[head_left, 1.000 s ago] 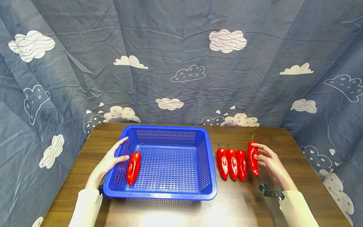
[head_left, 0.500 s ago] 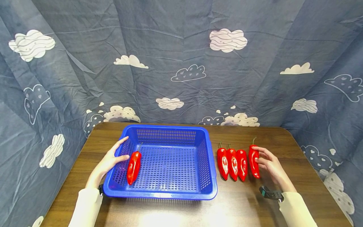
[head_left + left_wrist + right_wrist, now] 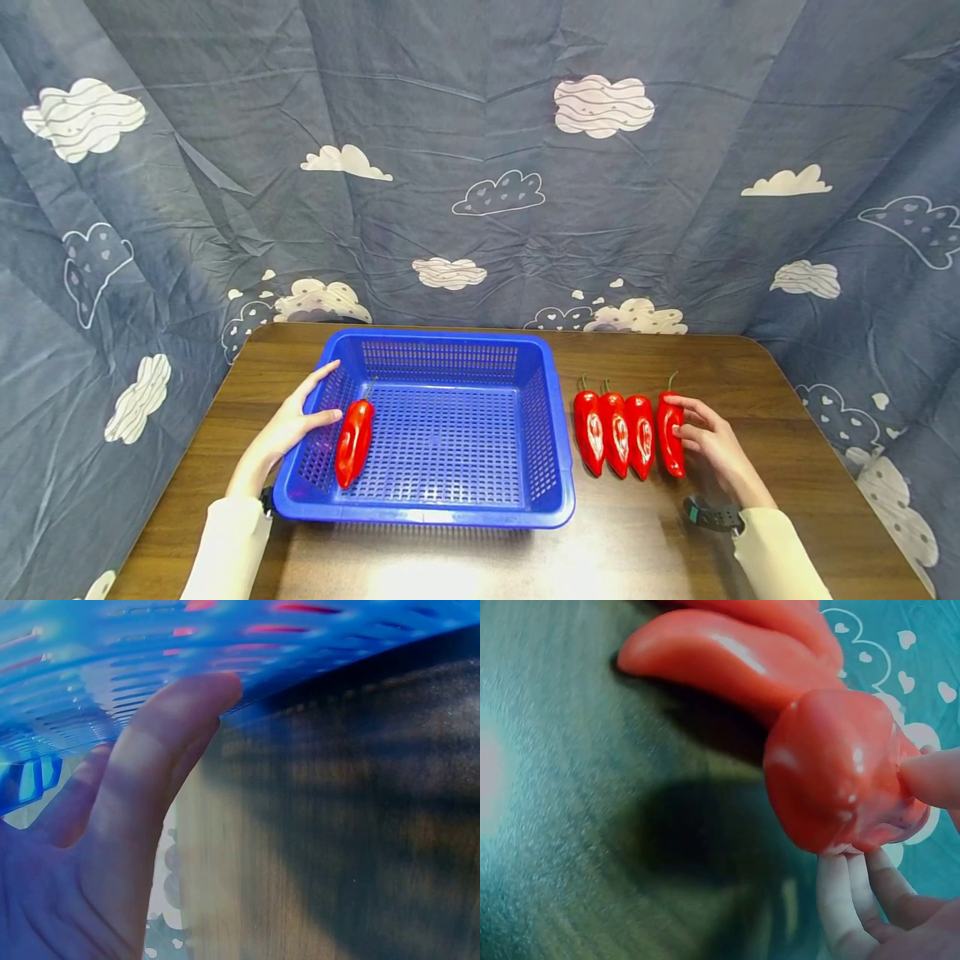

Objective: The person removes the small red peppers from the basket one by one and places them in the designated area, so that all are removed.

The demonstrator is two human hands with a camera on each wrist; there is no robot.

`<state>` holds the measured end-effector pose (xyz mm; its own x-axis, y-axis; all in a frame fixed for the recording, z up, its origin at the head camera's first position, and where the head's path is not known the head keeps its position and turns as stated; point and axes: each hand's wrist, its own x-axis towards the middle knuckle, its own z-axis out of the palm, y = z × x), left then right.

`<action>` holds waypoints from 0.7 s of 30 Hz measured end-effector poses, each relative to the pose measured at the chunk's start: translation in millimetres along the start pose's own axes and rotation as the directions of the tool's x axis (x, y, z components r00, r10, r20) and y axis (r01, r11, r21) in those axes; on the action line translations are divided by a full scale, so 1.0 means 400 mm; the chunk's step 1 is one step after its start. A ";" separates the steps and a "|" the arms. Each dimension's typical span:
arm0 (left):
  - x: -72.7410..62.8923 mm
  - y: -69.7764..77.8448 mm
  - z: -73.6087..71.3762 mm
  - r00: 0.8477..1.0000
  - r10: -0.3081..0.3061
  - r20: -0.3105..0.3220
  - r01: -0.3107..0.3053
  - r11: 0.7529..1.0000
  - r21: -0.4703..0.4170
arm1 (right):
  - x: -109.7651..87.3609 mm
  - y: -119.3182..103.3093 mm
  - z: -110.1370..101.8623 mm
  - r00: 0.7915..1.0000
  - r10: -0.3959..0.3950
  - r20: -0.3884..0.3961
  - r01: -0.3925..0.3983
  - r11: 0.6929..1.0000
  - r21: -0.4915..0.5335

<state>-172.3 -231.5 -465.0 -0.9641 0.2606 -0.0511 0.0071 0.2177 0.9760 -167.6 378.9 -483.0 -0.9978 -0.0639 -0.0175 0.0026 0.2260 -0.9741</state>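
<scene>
My left hand [image 3: 288,425] rests on the left side of a blue plastic basket [image 3: 435,514], its thumb and forefinger stretched out over the rim. In the left wrist view, the thumb [image 3: 154,742] overlaps the slotted wall. One red pepper [image 3: 355,446] lies inside the basket near that hand. To the right of the basket, my right hand [image 3: 712,437] holds another red pepper [image 3: 667,442] between thumb and fingers, its green stem pointing away. Close up in the right wrist view, the held pepper [image 3: 832,772] overlaps a neighbouring pepper [image 3: 720,660].
Between basket and right hand, a row of three red peppers [image 3: 615,437] lies side by side on the brown wooden table [image 3: 622,542]. A dark blue cloth [image 3: 487,233] with white clouds hangs behind the table and along both sides.
The right hand has brought its pepper a little toward the front edge, level with the row of three. The left hand, the basket and the other peppers keep their places.
</scene>
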 end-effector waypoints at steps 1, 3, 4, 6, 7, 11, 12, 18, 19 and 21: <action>0.000 0.000 0.000 1.000 -0.001 -0.001 0.001 1.000 0.001 | 0.000 0.003 0.000 1.000 0.002 0.001 -0.002 1.000 -0.003; 0.000 -0.001 0.000 1.000 0.001 -0.002 -0.001 1.000 0.006 | 0.000 0.007 0.000 1.000 0.000 0.000 0.000 1.000 -0.013; 0.000 -0.001 0.000 1.000 0.002 -0.004 -0.002 1.000 0.008 | 0.000 0.008 0.000 1.000 0.000 -0.001 0.000 1.000 -0.015; 0.000 -0.001 0.001 1.000 0.007 -0.005 -0.007 1.000 0.012 | 0.001 0.010 0.001 1.000 -0.004 -0.005 0.004 1.000 -0.030; 0.000 -0.001 0.001 1.000 0.010 -0.005 -0.010 1.000 0.014 | 0.001 0.011 0.002 1.000 -0.006 -0.008 0.006 0.999 -0.040; 0.000 -0.002 0.001 1.000 0.016 -0.007 -0.016 1.000 0.018 | 0.000 0.014 0.008 1.000 0.000 -0.029 -0.003 0.995 -0.098; 0.000 -0.002 0.001 1.000 0.015 -0.007 -0.015 1.000 0.017 | 0.000 0.015 0.010 0.999 0.006 -0.034 -0.010 0.994 -0.112; 0.001 -0.002 0.001 1.000 0.006 -0.009 -0.006 1.000 0.012 | 0.002 0.020 0.016 0.999 0.022 -0.044 -0.030 0.984 -0.173; 0.001 -0.003 0.000 1.000 0.005 -0.009 -0.005 1.000 0.011 | 0.003 0.021 0.017 0.999 0.020 -0.042 -0.027 0.984 -0.174; 0.001 -0.003 0.000 1.000 0.005 -0.008 -0.005 1.000 0.008 | 0.004 0.022 0.017 0.999 0.020 -0.038 -0.026 0.985 -0.171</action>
<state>-172.7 -231.6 -466.3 -0.9661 0.2545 -0.0442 0.0143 0.2238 0.9745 -168.6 374.0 -493.1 -0.9994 -0.0225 -0.0280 0.0170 0.3909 -0.9203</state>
